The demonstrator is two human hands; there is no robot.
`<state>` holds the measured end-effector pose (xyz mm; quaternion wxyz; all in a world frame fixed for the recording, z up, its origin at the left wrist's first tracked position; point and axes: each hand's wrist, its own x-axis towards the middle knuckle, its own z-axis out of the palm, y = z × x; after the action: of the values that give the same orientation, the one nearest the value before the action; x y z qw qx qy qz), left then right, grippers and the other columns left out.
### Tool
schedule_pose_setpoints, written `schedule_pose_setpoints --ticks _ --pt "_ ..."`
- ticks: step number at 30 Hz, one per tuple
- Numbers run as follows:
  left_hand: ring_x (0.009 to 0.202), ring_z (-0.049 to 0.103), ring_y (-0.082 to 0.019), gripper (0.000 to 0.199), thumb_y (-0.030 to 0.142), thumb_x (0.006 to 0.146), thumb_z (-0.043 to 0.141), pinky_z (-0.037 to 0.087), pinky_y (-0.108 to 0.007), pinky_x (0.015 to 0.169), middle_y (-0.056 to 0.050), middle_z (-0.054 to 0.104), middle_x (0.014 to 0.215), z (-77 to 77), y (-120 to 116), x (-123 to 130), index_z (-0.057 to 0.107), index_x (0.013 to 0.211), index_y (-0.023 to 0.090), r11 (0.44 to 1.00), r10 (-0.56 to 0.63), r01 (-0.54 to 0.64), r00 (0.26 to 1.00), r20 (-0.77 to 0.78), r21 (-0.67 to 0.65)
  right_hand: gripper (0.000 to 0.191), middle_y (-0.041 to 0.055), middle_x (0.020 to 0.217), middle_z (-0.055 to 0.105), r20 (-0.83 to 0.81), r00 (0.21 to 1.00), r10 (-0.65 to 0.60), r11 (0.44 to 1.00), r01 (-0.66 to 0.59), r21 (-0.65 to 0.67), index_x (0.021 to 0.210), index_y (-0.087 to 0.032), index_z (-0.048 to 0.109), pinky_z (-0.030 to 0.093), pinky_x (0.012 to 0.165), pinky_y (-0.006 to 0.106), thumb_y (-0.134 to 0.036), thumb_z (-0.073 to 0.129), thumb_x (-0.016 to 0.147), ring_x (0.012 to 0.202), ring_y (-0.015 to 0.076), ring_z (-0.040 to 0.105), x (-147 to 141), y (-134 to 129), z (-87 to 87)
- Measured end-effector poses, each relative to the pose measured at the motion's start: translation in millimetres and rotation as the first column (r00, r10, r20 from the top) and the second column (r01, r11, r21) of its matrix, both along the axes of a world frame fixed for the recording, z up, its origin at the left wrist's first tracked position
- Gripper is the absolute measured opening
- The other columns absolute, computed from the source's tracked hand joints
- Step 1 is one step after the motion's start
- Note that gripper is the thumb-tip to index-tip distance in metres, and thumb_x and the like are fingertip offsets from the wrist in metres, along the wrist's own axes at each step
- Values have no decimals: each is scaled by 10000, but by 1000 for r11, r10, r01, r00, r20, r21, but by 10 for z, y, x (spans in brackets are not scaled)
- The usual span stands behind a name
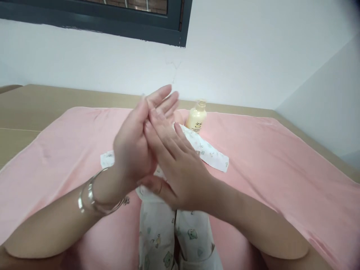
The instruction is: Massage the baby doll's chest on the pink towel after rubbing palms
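My left hand [132,138] is turned palm up, its fingers stretched away from me, with two silver bangles on the wrist. Across its palm lies my right hand [180,165], flat, fingers extended and thumb apart. The palms touch, and nothing shows between them; both are slightly blurred. Below and behind the hands lies a small figure in white printed clothes [157,228], legs toward me and sleeves spread sideways. My hands hide most of its head and trunk. A pale yellow pump bottle [196,118] stands upright just beyond the right sleeve [213,153].
A pink cloth [261,161] with some folds covers most of the wooden surface [50,97]. Behind it rises a white wall [230,56] with a dark-framed window [112,28] at upper left. Another wall stands on the right.
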<state>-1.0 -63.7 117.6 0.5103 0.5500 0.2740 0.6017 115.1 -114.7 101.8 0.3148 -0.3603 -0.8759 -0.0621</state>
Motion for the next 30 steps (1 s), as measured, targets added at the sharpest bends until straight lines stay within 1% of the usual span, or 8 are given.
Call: schedule_pose_setpoints --ticks 5,9,13,17,20,23,26,30 --pt "1216 640 -199 363 415 965 373 473 -404 1170 -101 694 1195 -607 580 -67 633 1004 166 944 218 -217 976 -22 -249 524 187 1585 398 15 996 -83 948 84 -308 1471 -48 472 258 1258 554 -294 370 1020 1515 276 332 87 504 -482" --pt "1097 654 -187 285 358 906 441 514 -371 1085 -76 720 1068 -867 727 -69 658 886 174 954 222 -252 957 -184 -160 550 173 1604 366 90 979 -181 899 202 -388 1480 -37 474 196 1282 528 -318 408 1012 1531 284 292 228 796 -579" --pt "1121 622 -194 216 215 826 503 475 -410 1118 -52 706 1130 -941 636 -31 667 965 195 957 262 -289 851 -455 10 656 246 1602 339 122 918 -377 811 391 -436 1518 58 361 252 1264 521 -389 342 1037 1524 335 291 248 750 -568" --pt "1193 589 -190 333 126 797 453 463 -403 1141 -54 670 1223 -1009 594 -23 651 1055 196 938 338 -326 777 -531 120 582 235 1589 373 194 945 -263 912 310 -270 1495 49 409 223 1269 548 -252 320 1004 1527 341 281 145 563 -596" --pt "1166 608 -188 362 114 808 420 489 -396 1111 -59 680 1207 -1038 605 -31 648 1079 189 933 350 -335 764 -541 130 556 165 1606 376 238 960 -144 934 212 -286 1501 -17 434 195 1284 528 -219 322 995 1535 289 276 157 616 -581" --pt "1168 616 -193 360 134 838 406 485 -402 1121 -59 695 1201 -1044 603 -38 655 1091 189 932 354 -328 736 -577 154 604 150 1646 294 228 950 -214 877 289 -383 1549 -35 356 210 1280 533 -333 369 1024 1552 299 225 230 753 -551" --pt "1206 611 -194 381 148 852 407 476 -393 1142 -63 693 1244 -1045 588 -42 658 1135 183 929 362 -327 712 -602 172 688 261 1606 318 203 898 -390 815 439 -378 1532 75 311 269 1256 534 -401 364 1038 1528 352 274 227 724 -566" --pt "1214 624 -193 416 175 867 411 490 -387 1138 -61 695 1283 -1048 573 -46 666 1195 174 936 339 -320 718 -608 145 560 269 1564 395 208 922 -326 907 367 -206 1480 62 423 278 1248 542 -245 316 1024 1505 363 322 118 496 -625"
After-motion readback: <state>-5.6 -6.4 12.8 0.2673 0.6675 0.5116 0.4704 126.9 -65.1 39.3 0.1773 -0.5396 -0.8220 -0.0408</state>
